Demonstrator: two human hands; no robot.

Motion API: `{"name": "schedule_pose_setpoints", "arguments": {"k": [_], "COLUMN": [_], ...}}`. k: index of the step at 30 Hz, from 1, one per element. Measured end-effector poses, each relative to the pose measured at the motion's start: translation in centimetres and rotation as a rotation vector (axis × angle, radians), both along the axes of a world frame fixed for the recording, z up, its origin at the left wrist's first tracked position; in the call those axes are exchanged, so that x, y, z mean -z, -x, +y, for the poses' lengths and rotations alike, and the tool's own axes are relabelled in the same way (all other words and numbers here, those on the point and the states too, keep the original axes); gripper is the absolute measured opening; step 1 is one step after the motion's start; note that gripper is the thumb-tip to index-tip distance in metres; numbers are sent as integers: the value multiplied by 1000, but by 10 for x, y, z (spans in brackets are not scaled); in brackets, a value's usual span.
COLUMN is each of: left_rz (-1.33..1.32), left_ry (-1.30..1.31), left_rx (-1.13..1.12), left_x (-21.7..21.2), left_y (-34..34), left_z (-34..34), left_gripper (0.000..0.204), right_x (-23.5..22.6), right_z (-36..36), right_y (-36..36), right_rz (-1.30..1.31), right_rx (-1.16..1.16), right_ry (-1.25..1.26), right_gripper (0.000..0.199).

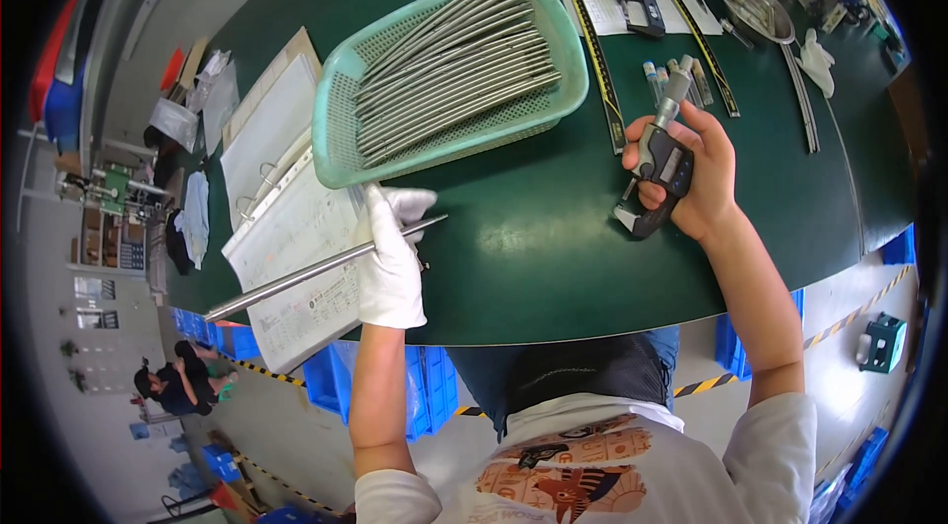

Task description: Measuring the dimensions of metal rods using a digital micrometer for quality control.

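Hands apart over the dark green table (533, 238): white-gloved left hand (390, 252) grips a long thin steel rod (326, 269), angled down-left; bare right hand (691, 173), raised upright, clasps a grey digital micrometer (660, 163).

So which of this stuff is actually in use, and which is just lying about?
In use:
left hand holding a rod
right hand holding a micrometer
basket of rods

Lying about:
binder
calipers
metal bowl
vials
glove
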State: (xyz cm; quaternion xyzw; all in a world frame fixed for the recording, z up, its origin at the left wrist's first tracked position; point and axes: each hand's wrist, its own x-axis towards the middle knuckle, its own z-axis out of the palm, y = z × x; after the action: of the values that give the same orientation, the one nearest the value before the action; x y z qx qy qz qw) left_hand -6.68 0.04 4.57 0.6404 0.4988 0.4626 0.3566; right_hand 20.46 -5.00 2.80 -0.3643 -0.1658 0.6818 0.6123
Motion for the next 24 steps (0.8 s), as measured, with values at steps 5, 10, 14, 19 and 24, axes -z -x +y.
{"name": "schedule_pose_setpoints", "arguments": {"k": [5,10,14,19,24], "left_rz": [-150,-558,-568,-550,-487], "left_ry": [521,630,672,683,558], "left_rx": [47,287,490,607,730], "left_x": [-7,-2,6,16,26], "left_y": [-8,-44,-57,-53,-50], "left_z": [-2,-3,-6,-10,-10], "left_gripper": [64,49,31,23,21], "right_x": [1,-1,-2,0,0], "right_z": [0,-1,-1,-2,-3], "right_y": [0,-2,-3,-2,-2], "right_rz": [-22,90,151,141,113], "right_rx": [-45,-126,-159,-203,-275], "right_ry": [10,49,42,59,90], "right_gripper": [56,62,63,63,63]}}
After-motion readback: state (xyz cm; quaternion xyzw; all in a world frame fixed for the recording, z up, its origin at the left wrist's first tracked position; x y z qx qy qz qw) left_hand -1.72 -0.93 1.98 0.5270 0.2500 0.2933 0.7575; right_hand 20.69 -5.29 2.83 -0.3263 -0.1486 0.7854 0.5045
